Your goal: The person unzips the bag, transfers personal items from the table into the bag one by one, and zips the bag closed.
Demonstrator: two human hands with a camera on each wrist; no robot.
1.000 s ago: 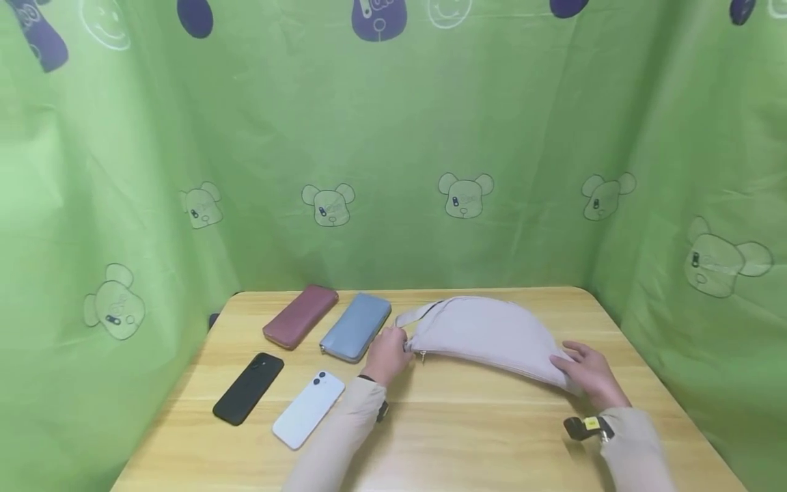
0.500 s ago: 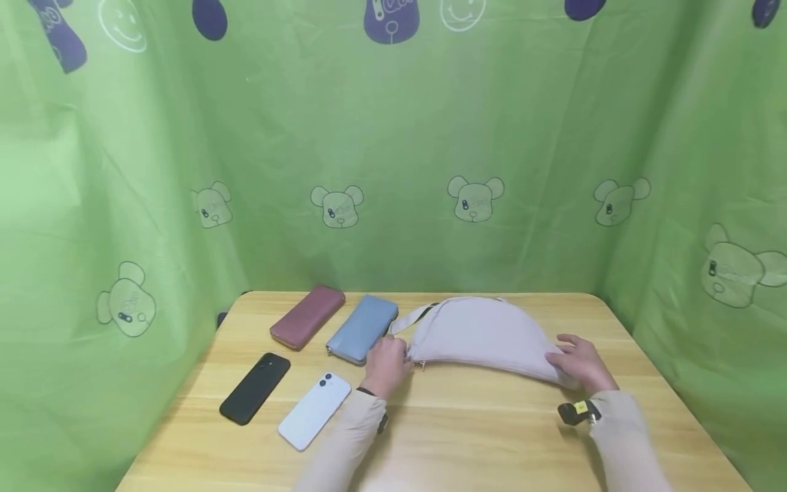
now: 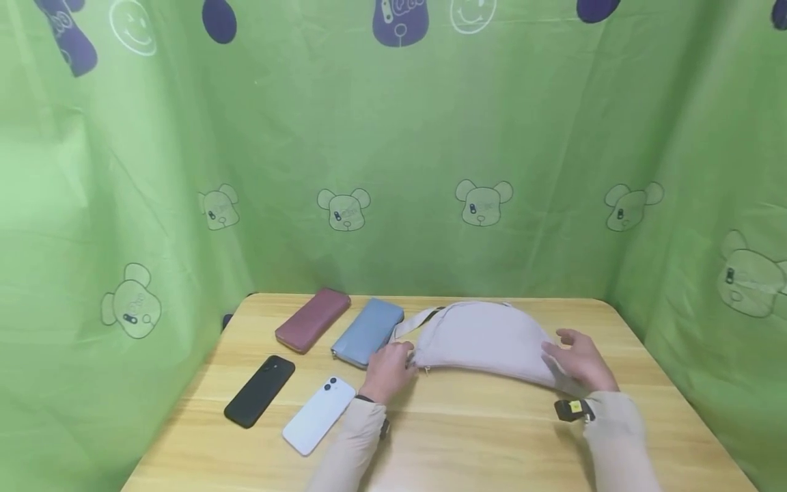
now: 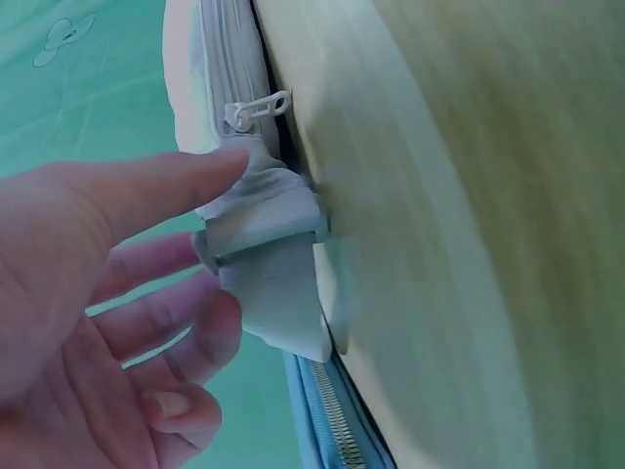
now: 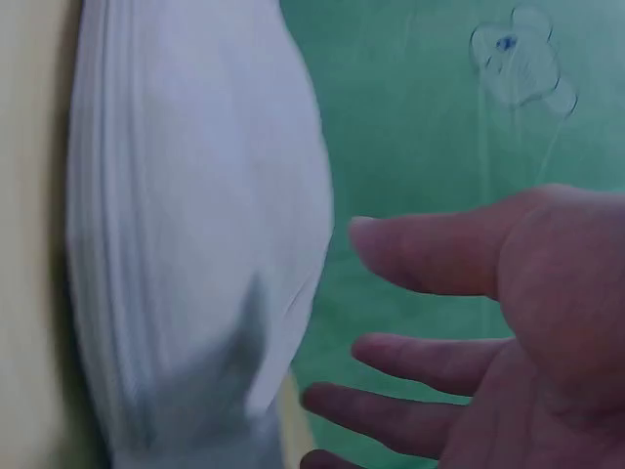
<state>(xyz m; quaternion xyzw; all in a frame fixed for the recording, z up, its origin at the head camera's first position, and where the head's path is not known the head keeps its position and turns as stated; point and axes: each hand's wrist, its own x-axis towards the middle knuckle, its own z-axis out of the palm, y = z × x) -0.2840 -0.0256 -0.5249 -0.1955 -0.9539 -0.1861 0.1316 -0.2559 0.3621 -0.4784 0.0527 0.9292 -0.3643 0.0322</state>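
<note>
A pale lilac-white crescent waist bag (image 3: 486, 338) lies on the table with its zipped edge toward me. At its left end is my left hand (image 3: 389, 372). In the left wrist view, its thumb (image 4: 195, 186) lies over the bag's end near the white zipper pull (image 4: 256, 110), and loosely bent fingers are beside the strap buckle (image 4: 264, 230); contact is hard to tell. My right hand (image 3: 581, 361) is by the bag's right end. Its fingers are spread and apart from the fabric in the right wrist view.
Left of the bag lie a blue zip wallet (image 3: 369, 333) and a maroon wallet (image 3: 313, 320). Nearer me are a white phone (image 3: 320, 415) and a black phone (image 3: 260, 391). Green curtain (image 3: 393, 253) surrounds the wooden table (image 3: 479, 437).
The right hand's fingers and thumb have come off the bag's right end. The left hand's grip at the strap end has loosened. The head view has shifted slightly.
</note>
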